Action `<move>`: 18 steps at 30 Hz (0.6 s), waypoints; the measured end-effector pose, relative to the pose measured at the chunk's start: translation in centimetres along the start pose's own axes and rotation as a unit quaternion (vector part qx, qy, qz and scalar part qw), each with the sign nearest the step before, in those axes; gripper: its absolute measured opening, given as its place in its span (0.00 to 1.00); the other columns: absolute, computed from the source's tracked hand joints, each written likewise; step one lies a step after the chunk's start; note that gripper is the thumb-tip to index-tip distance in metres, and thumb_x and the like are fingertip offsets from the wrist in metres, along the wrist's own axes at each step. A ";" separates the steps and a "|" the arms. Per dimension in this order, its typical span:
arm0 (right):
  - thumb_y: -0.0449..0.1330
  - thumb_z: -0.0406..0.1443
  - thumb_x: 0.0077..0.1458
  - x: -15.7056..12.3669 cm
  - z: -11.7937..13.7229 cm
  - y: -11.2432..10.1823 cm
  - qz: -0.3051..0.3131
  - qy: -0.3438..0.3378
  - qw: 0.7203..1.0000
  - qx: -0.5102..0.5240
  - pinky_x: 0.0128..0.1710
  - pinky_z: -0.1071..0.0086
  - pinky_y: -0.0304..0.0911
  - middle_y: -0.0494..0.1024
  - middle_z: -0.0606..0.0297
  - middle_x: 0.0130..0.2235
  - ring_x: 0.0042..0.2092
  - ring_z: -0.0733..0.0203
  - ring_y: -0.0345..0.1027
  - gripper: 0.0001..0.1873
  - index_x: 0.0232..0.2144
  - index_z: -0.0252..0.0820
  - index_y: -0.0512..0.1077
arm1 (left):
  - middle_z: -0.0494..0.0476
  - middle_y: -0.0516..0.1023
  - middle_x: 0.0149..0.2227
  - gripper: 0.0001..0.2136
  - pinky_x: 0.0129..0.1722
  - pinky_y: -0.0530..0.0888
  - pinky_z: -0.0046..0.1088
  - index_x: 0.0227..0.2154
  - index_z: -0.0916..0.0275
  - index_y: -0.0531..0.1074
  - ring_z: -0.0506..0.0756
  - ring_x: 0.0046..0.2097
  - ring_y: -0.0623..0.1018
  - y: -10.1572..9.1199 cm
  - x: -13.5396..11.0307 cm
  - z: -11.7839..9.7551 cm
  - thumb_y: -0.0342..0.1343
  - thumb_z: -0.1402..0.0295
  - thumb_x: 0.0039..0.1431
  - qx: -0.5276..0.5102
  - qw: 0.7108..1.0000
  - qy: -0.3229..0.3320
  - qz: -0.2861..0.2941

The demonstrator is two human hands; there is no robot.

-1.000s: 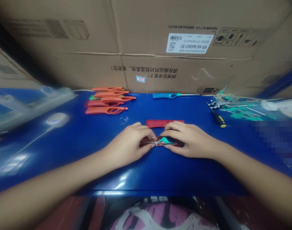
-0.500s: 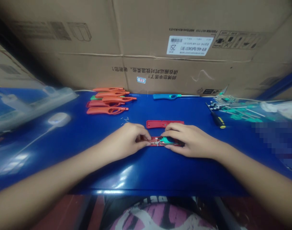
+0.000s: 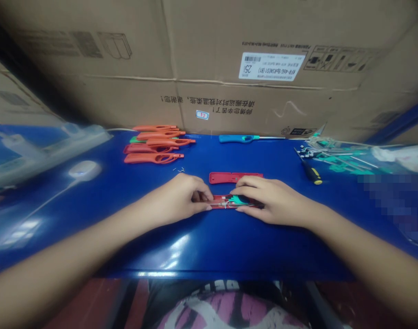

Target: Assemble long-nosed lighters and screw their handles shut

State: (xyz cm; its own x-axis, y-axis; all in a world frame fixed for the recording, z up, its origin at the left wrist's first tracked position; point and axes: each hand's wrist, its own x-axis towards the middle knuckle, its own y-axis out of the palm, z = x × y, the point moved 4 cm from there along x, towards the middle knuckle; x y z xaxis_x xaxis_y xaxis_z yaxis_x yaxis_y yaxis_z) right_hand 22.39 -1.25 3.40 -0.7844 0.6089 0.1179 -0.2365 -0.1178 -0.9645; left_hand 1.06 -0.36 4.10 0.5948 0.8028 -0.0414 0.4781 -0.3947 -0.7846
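Note:
On the table in front of me lies an opened red lighter casing half [image 3: 217, 205], with a green trigger part [image 3: 237, 200] and thin wires inside. My left hand [image 3: 190, 196] grips its left end between thumb and fingers. Around its right end my right hand [image 3: 269, 198] is closed, thumb below and fingers above, hiding that end. Just behind it rests the other red casing half [image 3: 226, 177], lying with its inner side up and partly covered by my right fingers.
Several orange and red lighter casings [image 3: 154, 158] lie at the back left, near small screws [image 3: 181, 169]. A blue lighter [image 3: 238, 138], a screwdriver [image 3: 313, 173] and a heap of metal rods with green parts [image 3: 346, 160] lie farther back. A cardboard box [image 3: 209, 59] stands behind.
My left hand has shifted slightly left along the casing half, its fingers a little less tucked in. My right hand stays almost in place.

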 end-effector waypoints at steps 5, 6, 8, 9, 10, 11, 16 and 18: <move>0.58 0.40 0.63 -0.4 -0.1 -1.0 0.002 0.002 1.000 0.030 0.44 0.65 0.68 0.74 0.58 0.53 0.48 0.56 0.72 0.16 0.52 0.46 0.72 | 0.53 0.82 0.33 0.09 0.30 0.71 0.25 0.40 0.59 0.81 0.52 0.30 0.77 -0.4 0.0 -0.2 0.64 0.69 0.55 0.009 1.000 -0.005 0.003; 0.58 0.38 0.62 -0.5 -0.1 -1.3 -0.002 0.003 0.999 0.038 0.45 0.65 0.68 0.74 0.58 0.53 0.48 0.57 0.72 0.15 0.51 0.46 0.72 | 0.53 0.82 0.34 0.09 0.31 0.71 0.26 0.40 0.59 0.81 0.51 0.30 0.77 -0.5 -0.1 -0.3 0.64 0.68 0.56 0.015 1.000 0.006 -0.009; 0.57 0.36 0.62 -0.5 0.0 -1.6 -0.005 0.002 0.999 0.050 0.45 0.66 0.67 0.75 0.59 0.50 0.47 0.58 0.72 0.12 0.48 0.45 0.73 | 0.54 0.81 0.36 0.08 0.34 0.71 0.27 0.41 0.59 0.80 0.52 0.32 0.77 -0.6 -0.1 -0.8 0.63 0.67 0.58 0.028 0.998 0.047 -0.036; 0.58 0.35 0.62 -0.5 0.1 -1.6 -0.004 0.003 0.999 0.054 0.44 0.67 0.66 0.75 0.59 0.49 0.46 0.58 0.72 0.11 0.46 0.45 0.72 | 0.54 0.81 0.37 0.07 0.37 0.72 0.28 0.41 0.59 0.80 0.53 0.35 0.77 -0.5 -0.2 -1.1 0.62 0.67 0.59 0.033 0.996 0.074 -0.044; 0.58 0.35 0.61 -0.5 0.2 -1.5 0.000 0.004 0.998 0.056 0.42 0.68 0.66 0.75 0.60 0.48 0.44 0.59 0.72 0.10 0.45 0.44 0.72 | 0.54 0.80 0.39 0.06 0.40 0.72 0.29 0.41 0.59 0.79 0.54 0.38 0.77 -0.3 -0.3 -1.4 0.61 0.68 0.61 0.040 0.993 0.102 -0.049; 0.58 0.34 0.61 -0.4 0.3 -1.4 0.005 0.003 0.998 0.057 0.41 0.68 0.65 0.75 0.61 0.48 0.43 0.60 0.72 0.09 0.45 0.45 0.72 | 0.55 0.80 0.40 0.06 0.44 0.72 0.31 0.41 0.59 0.78 0.55 0.42 0.76 0.0 -0.4 -1.6 0.59 0.69 0.62 0.048 0.990 0.126 -0.049; 0.56 0.33 0.63 -0.2 0.7 -0.7 0.016 0.002 0.998 0.059 0.37 0.70 0.62 0.75 0.64 0.44 0.41 0.62 0.70 0.07 0.43 0.44 0.70 | 0.58 0.76 0.47 0.08 0.50 0.72 0.34 0.45 0.62 0.74 0.57 0.50 0.74 2.1 -0.6 -1.9 0.55 0.71 0.65 0.090 0.980 0.174 -0.025; 0.55 0.33 0.63 -0.2 0.7 -0.5 0.013 0.001 0.998 0.060 0.38 0.70 0.62 0.75 0.64 0.44 0.40 0.62 0.70 0.06 0.43 0.44 0.70 | 0.58 0.75 0.48 0.09 0.51 0.72 0.35 0.47 0.62 0.73 0.58 0.50 0.73 2.6 -0.6 -1.8 0.54 0.72 0.66 0.104 0.978 0.179 -0.023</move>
State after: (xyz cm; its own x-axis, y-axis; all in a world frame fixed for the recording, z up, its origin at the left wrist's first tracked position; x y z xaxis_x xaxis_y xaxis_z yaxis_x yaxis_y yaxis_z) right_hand 22.30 -1.90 4.05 -0.7900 0.6060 0.0929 -0.2832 -0.2263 -0.9320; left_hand 3.12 -2.70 3.18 0.7822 0.5944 0.1867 0.3901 -0.2335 -0.8907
